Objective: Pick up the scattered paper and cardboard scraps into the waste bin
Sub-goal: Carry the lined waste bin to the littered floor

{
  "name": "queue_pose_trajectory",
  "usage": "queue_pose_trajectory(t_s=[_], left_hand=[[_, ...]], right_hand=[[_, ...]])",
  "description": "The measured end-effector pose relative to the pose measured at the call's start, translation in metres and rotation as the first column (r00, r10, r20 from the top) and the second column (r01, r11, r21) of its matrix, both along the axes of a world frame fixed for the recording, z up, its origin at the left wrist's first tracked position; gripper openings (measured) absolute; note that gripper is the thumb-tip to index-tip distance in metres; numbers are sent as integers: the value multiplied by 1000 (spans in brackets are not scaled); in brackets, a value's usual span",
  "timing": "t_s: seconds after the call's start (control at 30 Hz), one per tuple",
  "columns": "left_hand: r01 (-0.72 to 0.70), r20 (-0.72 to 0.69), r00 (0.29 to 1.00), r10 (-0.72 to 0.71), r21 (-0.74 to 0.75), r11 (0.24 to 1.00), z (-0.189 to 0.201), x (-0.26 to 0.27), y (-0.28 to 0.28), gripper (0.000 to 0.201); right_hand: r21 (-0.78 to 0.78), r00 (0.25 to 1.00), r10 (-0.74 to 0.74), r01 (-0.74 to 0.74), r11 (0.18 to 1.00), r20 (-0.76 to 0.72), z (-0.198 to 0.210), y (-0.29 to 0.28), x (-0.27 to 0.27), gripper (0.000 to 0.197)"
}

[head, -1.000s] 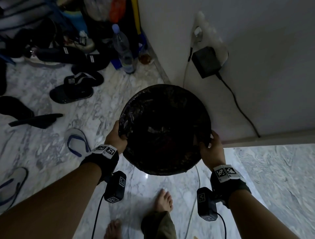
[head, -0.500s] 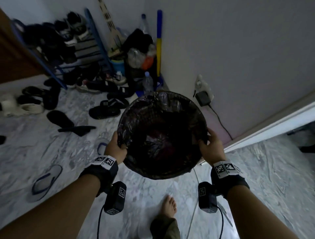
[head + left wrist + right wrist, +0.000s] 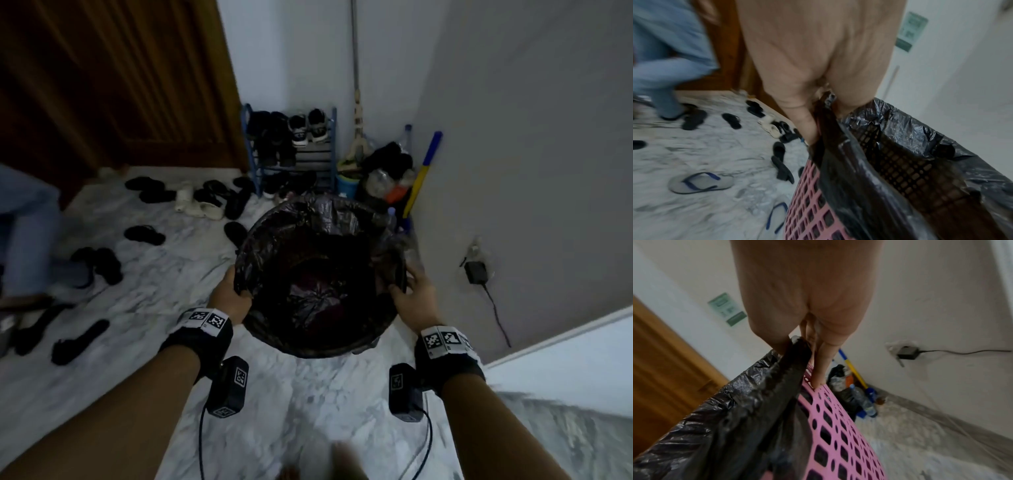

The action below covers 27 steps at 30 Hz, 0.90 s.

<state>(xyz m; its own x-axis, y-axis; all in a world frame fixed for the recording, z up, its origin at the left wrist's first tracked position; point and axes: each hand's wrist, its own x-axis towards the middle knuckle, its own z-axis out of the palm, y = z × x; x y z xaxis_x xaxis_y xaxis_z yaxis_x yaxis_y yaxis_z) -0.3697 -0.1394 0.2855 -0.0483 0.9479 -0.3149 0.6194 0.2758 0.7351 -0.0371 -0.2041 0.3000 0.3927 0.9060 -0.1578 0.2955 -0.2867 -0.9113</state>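
Note:
I hold a round pink lattice waste bin lined with a black plastic bag up off the floor, in front of me. My left hand grips its left rim, thumb inside over the bag, fingers outside on the pink wall. My right hand grips the right rim the same way, fingers on the pink lattice. Dark crumpled stuff lies at the bottom of the bin. No paper or cardboard scraps show on the floor in these views.
Marble floor strewn with sandals and slippers. A blue shoe rack stands by the wooden door. Broom, bottles and bags fill the corner. A charger hangs from the right wall. A person in jeans stands at left.
The bin stays in both hands while my view has swung upward and away from the wall; the door, shoe rack and a person at left have come into sight.

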Motion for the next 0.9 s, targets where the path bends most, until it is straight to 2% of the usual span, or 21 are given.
queue_pose_trajectory(t_s=[0.1, 0.2, 0.37, 0.57, 0.9], left_hand=[[-92, 18, 996, 92, 1, 996, 16, -36, -20, 56], [-189, 22, 982, 189, 5, 982, 24, -65, -41, 60], [-398, 29, 917, 398, 6, 917, 34, -108, -89, 61], [-608, 40, 793, 607, 9, 794, 30, -159, -161, 60], [-871, 33, 484, 874, -76, 486, 10, -239, -313, 64]], right_hand=[[32, 992, 123, -124, 992, 34, 15, 14, -25, 51], [28, 965, 250, -253, 967, 80, 24, 30, -49, 46], [46, 893, 433, -441, 896, 120, 30, 50, -100, 46], [59, 755, 650, -655, 753, 91, 28, 59, -177, 43], [-12, 461, 884, -886, 463, 78, 18, 15, -342, 42]])
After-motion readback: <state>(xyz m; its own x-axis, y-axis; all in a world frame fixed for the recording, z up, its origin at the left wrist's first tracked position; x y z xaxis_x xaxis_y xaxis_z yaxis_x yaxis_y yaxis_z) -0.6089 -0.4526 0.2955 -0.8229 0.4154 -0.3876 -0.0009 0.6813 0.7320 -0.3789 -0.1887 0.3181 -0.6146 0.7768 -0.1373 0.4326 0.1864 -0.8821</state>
